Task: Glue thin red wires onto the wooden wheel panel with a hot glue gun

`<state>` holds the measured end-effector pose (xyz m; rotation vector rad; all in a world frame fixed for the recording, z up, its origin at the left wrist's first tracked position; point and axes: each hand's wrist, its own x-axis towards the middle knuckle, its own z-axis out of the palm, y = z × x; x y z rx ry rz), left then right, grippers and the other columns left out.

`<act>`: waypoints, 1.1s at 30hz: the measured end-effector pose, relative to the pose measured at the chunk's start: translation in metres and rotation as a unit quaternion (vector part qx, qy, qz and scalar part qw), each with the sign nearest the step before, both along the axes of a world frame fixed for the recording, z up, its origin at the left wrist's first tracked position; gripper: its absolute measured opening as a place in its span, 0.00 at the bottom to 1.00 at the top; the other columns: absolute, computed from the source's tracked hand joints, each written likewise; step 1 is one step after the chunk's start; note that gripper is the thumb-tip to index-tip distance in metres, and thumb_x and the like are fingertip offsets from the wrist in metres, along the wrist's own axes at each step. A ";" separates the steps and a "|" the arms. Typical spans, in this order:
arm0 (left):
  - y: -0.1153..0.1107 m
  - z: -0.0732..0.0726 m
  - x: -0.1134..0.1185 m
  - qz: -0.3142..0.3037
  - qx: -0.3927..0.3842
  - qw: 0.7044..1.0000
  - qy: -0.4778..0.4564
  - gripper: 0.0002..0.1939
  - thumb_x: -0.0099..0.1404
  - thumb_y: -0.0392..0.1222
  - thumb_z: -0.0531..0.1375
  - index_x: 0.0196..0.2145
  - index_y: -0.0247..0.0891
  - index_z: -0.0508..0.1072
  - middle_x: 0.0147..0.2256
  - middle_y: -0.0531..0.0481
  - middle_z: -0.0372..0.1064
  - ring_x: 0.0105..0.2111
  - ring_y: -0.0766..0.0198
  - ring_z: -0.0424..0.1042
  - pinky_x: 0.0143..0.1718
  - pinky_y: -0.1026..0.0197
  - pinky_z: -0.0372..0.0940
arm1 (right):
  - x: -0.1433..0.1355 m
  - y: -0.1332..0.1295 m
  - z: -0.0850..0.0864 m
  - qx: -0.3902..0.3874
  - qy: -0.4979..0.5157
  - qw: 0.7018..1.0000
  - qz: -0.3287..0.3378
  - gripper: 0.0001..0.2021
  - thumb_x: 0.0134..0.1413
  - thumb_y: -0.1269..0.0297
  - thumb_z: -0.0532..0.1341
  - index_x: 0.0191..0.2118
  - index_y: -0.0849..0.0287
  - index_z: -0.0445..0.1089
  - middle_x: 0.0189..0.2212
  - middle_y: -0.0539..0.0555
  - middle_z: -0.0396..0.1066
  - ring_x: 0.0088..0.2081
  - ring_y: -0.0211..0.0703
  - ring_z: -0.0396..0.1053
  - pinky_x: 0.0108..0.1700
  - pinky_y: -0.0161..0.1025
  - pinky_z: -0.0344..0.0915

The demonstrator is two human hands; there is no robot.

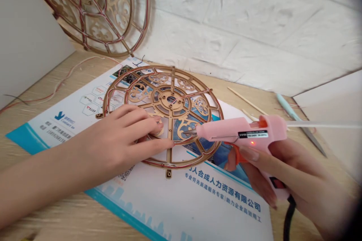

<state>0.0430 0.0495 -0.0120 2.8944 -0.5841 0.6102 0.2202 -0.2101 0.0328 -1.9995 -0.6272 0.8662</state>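
Note:
A round gold-coloured openwork frame (170,119) lies flat, with red and white wires running along its rings. Over its near left part rests my left hand (124,133), palm down, fingers spread and pressing on it; one fingertip touches the near spoke. My right hand (271,169) is wrapped around the handle of a pink glue gun (226,128), a finger at its orange trigger. The gun's metal nozzle points left, just over the frame's right near section; whether it touches cannot be made out. A clear glue stick (319,124) sticks out of the gun's back.
Under the frame is a printed white and blue sheet (169,203) on a wooden surface (53,203). A second wired frame (132,19) leans against the white wall (226,26). Thin wooden sticks (246,99) and tweezers (299,124) lie at right, loose wires (60,83) at left.

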 end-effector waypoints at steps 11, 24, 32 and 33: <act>0.000 -0.001 -0.001 0.000 -0.005 1.000 0.005 0.20 0.79 0.31 0.44 0.58 0.40 0.70 0.45 0.47 0.73 0.49 0.54 0.68 0.56 0.50 0.56 | -0.003 -0.010 0.001 -0.005 0.053 0.999 -0.006 0.22 0.57 0.35 0.65 0.31 0.51 0.77 0.09 0.48 0.59 0.12 0.36 0.50 0.16 0.34 0.41; 0.000 0.000 -0.001 -0.002 0.002 1.000 0.004 0.20 0.79 0.30 0.45 0.58 0.40 0.71 0.45 0.47 0.73 0.49 0.55 0.69 0.54 0.51 0.58 | -0.001 -0.006 -0.005 0.017 0.015 1.000 0.009 0.20 0.58 0.38 0.66 0.32 0.51 0.79 0.09 0.48 0.60 0.12 0.35 0.51 0.13 0.31 0.45; 0.000 0.000 0.000 0.000 0.003 1.000 0.001 0.19 0.80 0.32 0.44 0.56 0.40 0.71 0.45 0.47 0.73 0.48 0.55 0.69 0.54 0.51 0.58 | -0.004 -0.005 0.000 -0.008 0.027 1.000 0.002 0.25 0.55 0.35 0.66 0.24 0.52 0.72 0.08 0.49 0.59 0.12 0.37 0.50 0.14 0.34 0.43; 0.000 0.001 0.000 0.001 0.002 1.000 0.003 0.19 0.80 0.32 0.43 0.56 0.40 0.71 0.45 0.48 0.73 0.48 0.55 0.69 0.54 0.51 0.57 | -0.005 -0.005 0.001 -0.015 0.025 1.000 -0.012 0.26 0.54 0.34 0.66 0.24 0.53 0.72 0.09 0.48 0.59 0.12 0.37 0.51 0.15 0.34 0.43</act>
